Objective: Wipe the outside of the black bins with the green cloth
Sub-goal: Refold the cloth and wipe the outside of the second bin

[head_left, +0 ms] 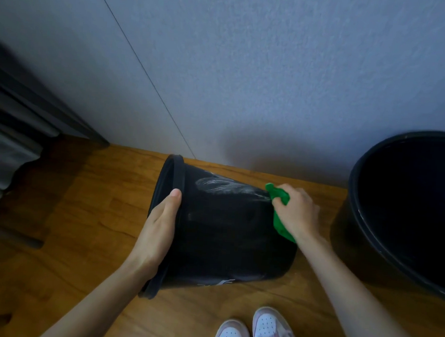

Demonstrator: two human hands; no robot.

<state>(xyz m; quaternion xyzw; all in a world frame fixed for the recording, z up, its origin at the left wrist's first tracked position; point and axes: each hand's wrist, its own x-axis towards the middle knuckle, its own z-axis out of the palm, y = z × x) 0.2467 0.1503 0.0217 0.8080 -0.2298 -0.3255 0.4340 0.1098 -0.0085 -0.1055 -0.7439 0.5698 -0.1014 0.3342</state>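
A black bin (pixel 220 232) lies tipped on its side above the wooden floor, its mouth to the left and its base to the right. My left hand (pixel 158 232) grips the rim, thumb across the outside. My right hand (pixel 295 212) presses a bunched green cloth (pixel 279 199) against the bin's wall near its base. A pale streaked patch shows on the upper side of the wall. A second black bin (pixel 356 201) stands upright at the right edge, its inside dark.
A grey wall (pixel 246 79) runs close behind the bins. Dark shelving or furniture (pixel 19 137) stands at the left. My two pale shoes (pixel 256 330) show at the bottom on the wooden floor (pixel 85 212).
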